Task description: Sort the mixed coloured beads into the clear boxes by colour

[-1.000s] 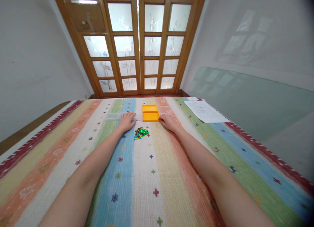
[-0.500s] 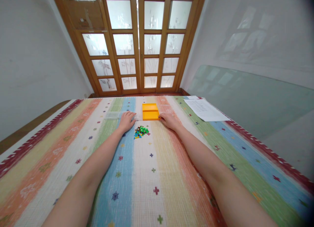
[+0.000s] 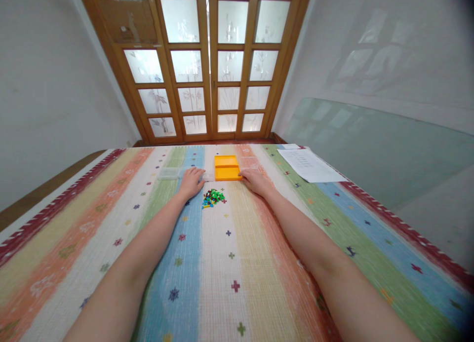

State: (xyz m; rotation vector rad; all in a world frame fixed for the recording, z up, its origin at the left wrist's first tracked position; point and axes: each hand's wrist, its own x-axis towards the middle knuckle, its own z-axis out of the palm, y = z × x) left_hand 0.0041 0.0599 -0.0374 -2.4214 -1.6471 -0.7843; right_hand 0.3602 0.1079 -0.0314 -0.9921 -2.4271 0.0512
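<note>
A yellow-orange tray with two compartments lies at the far middle of the table. My left hand rests palm down to its left, fingers stretched out over a clear plastic box. At the tray's near right corner is my right hand, its fingertips touching or almost touching the edge; the fingers look extended and seem to grip nothing. Another clear plastic piece shows faintly behind that hand. Nearer to me, between the hands, sits a small heap of green, blue, yellow and dark pieces, too small to name.
A striped, patterned cloth covers the table. Printed paper sheets lie at the far right. Beyond the far edge stand wooden doors with glass panes. A pale glass panel leans along the right wall.
</note>
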